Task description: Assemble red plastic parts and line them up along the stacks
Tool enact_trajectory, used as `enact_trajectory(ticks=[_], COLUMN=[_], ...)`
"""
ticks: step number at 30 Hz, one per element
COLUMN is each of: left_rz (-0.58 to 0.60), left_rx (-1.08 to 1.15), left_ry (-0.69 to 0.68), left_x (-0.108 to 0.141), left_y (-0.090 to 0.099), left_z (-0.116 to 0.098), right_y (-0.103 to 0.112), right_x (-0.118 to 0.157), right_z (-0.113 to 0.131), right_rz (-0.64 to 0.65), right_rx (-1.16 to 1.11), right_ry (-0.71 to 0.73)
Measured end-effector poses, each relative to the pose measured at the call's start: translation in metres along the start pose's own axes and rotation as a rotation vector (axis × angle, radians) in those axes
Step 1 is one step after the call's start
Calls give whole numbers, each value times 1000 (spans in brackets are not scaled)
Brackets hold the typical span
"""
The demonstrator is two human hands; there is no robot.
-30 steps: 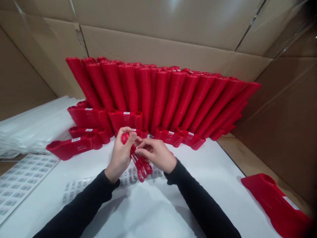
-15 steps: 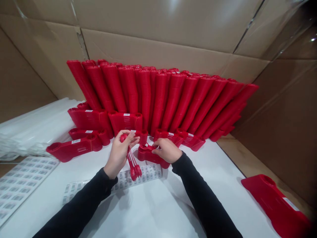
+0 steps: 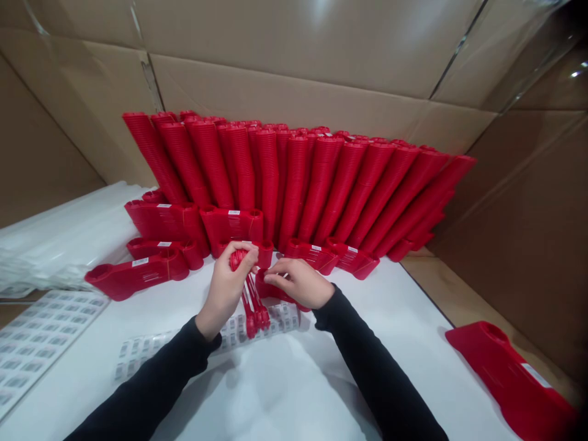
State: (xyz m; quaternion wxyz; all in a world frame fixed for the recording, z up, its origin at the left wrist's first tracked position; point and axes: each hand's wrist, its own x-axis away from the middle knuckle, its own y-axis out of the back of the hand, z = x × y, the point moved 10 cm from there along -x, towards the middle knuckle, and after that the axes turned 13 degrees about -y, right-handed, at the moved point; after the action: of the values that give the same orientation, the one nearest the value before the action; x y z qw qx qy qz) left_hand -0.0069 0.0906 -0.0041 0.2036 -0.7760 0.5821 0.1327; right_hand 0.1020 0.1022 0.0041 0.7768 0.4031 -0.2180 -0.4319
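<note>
Table (image 3: 390, 343): white, smooth
Walls (image 3: 294, 76): brown cardboard, creased
Stacks (image 3: 294, 190): red, ribbed columns, along back
Left hand (image 3: 226, 288): fingers closed round slim red pieces (image 3: 261, 317), lower ends over printed label sheet (image 3: 285, 315)
Right hand (image 3: 301, 283): fingers bent, beside pieces, above red bundle (image 3: 272, 290); grip unclear

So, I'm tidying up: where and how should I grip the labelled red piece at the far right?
Probably best pinched across the middle of the red piece, coming from above: it looks long and narrow, and it stands apart from the red stacks, leaving its upper edge exposed.
</note>
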Motion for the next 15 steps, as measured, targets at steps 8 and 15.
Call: enact_trajectory(ticks=[8,15], left_rz=[-72,-84], left_rx=[86,147], left_ry=[91,42], left_x=[-4,-4], left_y=[9,8], left_z=[17,17], right_y=[-6,22], right_x=[-14,-5], right_z=[-46,-28], right_rz=[-17,-125], right_rx=[228,17], right_ry=[-197,-119])
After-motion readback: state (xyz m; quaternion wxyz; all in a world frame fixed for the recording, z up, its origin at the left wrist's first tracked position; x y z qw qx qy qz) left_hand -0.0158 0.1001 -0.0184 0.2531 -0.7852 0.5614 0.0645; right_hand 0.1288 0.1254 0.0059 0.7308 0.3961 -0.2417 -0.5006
